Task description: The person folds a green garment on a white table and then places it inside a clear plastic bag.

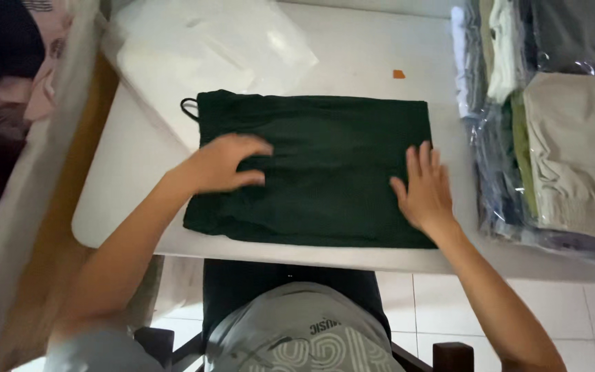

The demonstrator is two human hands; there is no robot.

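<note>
Pressing flat on the green garment point(325, 172), both hands open, palms down. Left hand point(225, 164) points right, fingers spread; right hand point(425, 189) points away at the garment's right edge, bagged clothes point(559, 138) just beyond.

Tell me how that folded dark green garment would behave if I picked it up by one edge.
The dark green garment would probably flop and unfold, since it is soft knit cloth lying flat in layers. It looks light for its size. Under the left hand and right hand it would likely bunch or wrinkle rather than slide cleanly across the white table.
</note>
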